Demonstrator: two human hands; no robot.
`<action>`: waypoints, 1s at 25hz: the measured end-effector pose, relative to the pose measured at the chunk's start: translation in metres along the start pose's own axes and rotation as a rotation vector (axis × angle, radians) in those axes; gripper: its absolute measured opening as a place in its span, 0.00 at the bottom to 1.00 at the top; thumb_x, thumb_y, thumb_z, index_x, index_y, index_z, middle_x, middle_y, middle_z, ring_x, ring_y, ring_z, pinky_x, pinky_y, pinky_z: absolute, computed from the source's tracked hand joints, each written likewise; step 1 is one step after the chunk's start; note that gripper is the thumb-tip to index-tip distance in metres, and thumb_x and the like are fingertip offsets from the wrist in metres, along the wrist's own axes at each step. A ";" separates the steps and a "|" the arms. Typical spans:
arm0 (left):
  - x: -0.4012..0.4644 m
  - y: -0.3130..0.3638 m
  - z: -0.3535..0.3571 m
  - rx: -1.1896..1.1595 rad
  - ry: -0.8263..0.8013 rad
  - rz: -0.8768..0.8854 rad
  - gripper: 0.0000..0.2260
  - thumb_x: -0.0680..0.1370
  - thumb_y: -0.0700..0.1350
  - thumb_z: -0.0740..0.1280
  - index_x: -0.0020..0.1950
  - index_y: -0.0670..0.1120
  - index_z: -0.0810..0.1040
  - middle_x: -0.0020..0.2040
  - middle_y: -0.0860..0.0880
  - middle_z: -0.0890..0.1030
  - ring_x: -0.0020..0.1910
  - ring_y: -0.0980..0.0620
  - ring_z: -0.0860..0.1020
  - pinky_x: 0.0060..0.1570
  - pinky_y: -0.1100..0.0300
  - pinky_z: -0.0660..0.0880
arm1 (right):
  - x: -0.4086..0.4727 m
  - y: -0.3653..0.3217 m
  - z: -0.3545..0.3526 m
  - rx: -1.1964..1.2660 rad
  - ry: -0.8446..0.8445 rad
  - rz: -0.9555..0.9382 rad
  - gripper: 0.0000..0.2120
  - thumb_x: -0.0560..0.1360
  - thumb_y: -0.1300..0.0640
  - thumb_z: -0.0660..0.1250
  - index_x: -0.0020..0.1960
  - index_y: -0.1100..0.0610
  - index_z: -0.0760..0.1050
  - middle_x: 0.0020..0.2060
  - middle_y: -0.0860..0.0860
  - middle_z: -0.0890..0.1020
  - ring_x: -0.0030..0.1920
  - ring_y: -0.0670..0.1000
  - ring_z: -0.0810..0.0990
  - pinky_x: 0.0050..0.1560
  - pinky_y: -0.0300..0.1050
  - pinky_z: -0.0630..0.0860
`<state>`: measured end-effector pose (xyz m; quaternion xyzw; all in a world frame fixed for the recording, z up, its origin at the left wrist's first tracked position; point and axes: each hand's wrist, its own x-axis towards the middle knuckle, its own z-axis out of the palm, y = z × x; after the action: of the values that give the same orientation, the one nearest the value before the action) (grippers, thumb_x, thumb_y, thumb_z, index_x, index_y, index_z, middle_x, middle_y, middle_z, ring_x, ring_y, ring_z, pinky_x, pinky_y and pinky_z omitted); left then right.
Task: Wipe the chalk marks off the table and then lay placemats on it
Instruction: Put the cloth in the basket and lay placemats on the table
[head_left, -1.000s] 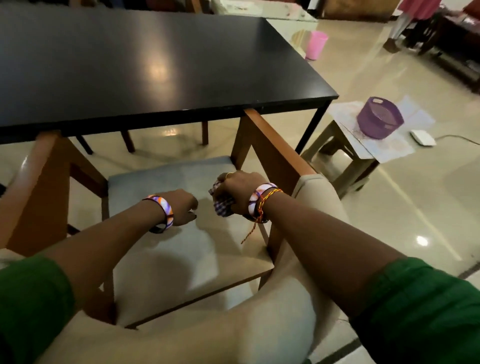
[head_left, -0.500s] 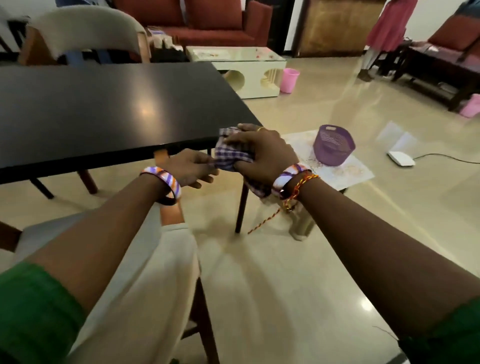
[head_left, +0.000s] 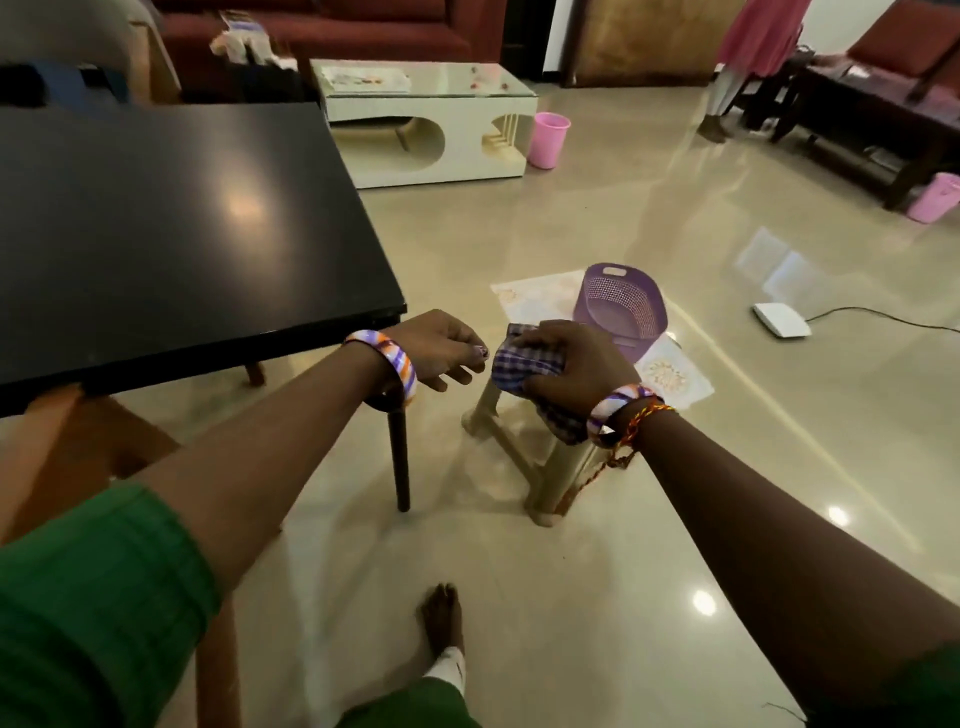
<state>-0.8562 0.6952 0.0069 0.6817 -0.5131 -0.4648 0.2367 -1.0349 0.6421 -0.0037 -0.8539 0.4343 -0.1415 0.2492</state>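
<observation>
Both hands hover off the black counter (head_left: 171, 218): right hand (head_left: 571, 364) grips a checked cloth (head_left: 524, 366); left hand (head_left: 441, 348), at nine o'clock, loosely curled, empty.

checked cloth (head_left: 524, 364): mostly hidden under right hand (head_left: 576, 366) | black table (head_left: 156, 218): left side cut off | stool (head_left: 524, 441): top partly hidden

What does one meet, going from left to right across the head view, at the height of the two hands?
Black table → left hand → checked cloth → right hand → white box on the floor.
</observation>
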 end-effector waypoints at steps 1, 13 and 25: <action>0.031 0.009 -0.002 -0.011 -0.011 -0.014 0.12 0.80 0.41 0.60 0.61 0.40 0.76 0.53 0.45 0.78 0.51 0.51 0.76 0.44 0.64 0.74 | 0.024 0.016 -0.009 0.038 0.005 0.041 0.20 0.66 0.52 0.74 0.58 0.53 0.80 0.56 0.52 0.81 0.54 0.49 0.78 0.57 0.44 0.74; 0.304 0.082 0.025 -0.079 -0.052 -0.207 0.13 0.79 0.41 0.63 0.59 0.35 0.76 0.47 0.43 0.80 0.43 0.51 0.77 0.35 0.64 0.71 | 0.225 0.234 -0.064 0.431 0.086 0.537 0.19 0.70 0.60 0.72 0.60 0.58 0.78 0.51 0.53 0.81 0.49 0.48 0.75 0.52 0.36 0.68; 0.455 0.012 0.160 0.054 0.428 -1.031 0.33 0.74 0.53 0.68 0.73 0.41 0.60 0.75 0.39 0.56 0.74 0.39 0.56 0.69 0.47 0.60 | 0.310 0.419 0.025 0.196 -0.282 0.383 0.22 0.67 0.53 0.65 0.61 0.51 0.76 0.60 0.57 0.79 0.60 0.60 0.76 0.63 0.55 0.73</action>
<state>-0.9830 0.2973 -0.2340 0.9294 -0.0652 -0.3583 0.0601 -1.1240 0.1891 -0.2462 -0.7391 0.5333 -0.0126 0.4113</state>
